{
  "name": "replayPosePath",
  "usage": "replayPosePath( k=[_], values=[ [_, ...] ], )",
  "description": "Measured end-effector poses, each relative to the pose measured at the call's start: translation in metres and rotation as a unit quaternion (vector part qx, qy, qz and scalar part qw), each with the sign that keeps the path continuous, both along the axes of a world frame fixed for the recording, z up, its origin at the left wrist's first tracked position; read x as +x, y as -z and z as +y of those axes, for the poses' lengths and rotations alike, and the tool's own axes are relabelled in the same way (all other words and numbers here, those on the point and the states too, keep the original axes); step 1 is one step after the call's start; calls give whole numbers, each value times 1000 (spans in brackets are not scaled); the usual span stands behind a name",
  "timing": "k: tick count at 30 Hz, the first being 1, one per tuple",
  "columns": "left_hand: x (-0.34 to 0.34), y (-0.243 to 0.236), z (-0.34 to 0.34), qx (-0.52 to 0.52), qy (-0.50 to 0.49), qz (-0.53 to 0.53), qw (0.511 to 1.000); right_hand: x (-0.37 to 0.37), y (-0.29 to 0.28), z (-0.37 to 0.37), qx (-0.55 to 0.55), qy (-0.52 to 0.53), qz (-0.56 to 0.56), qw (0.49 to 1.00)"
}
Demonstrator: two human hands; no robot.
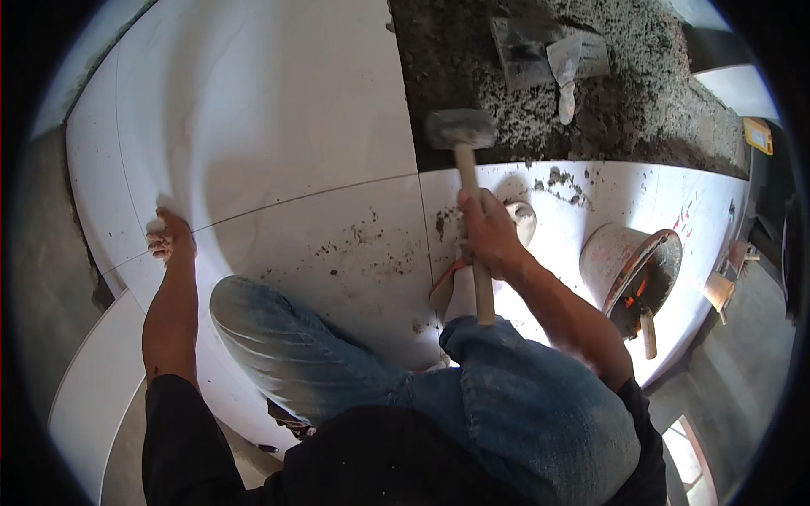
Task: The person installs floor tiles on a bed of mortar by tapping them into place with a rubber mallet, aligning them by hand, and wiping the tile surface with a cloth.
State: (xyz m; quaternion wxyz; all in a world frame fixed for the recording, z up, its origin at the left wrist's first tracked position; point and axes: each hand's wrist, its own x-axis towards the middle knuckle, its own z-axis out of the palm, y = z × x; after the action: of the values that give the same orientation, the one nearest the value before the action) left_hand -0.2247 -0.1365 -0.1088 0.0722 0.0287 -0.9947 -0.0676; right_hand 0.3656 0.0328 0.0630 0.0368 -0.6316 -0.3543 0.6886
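Observation:
My left hand [172, 232] rests on the white marbled tile [278, 101] at the left, near a seam, its fingers bent and slightly apart; a small pinkish patch beside the palm is too small to make out. My right hand [487, 226] grips the wooden handle of a mallet, whose dark grey head [461, 128] is over the edge of the dark mortar bed [692, 135]. Behind the right hand is a round, pale object [523, 223], partly hidden. Grit lies scattered on the tiles around my bent knees.
A notched trowel [523, 59] and a pale-handled tool [565, 67] lie on the mortar. A bucket [612, 261] with tools inside stands at the right. Beyond it are a yellow item [758, 135] and wooden-handled tools [720, 293]. A loose-looking white panel [93, 379] is at lower left.

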Motion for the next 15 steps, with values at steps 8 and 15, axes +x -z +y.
replayPosePath(
  k=[8, 15],
  values=[
    [-56, 18, -25, 17, -9, -2, 1000, -3, 5, -5, 52, 48, -35, 997],
    [-49, 19, -26, 8, 26, 39, 999, -2, 16, -14, 41, 22, -4, 999]
  ],
)
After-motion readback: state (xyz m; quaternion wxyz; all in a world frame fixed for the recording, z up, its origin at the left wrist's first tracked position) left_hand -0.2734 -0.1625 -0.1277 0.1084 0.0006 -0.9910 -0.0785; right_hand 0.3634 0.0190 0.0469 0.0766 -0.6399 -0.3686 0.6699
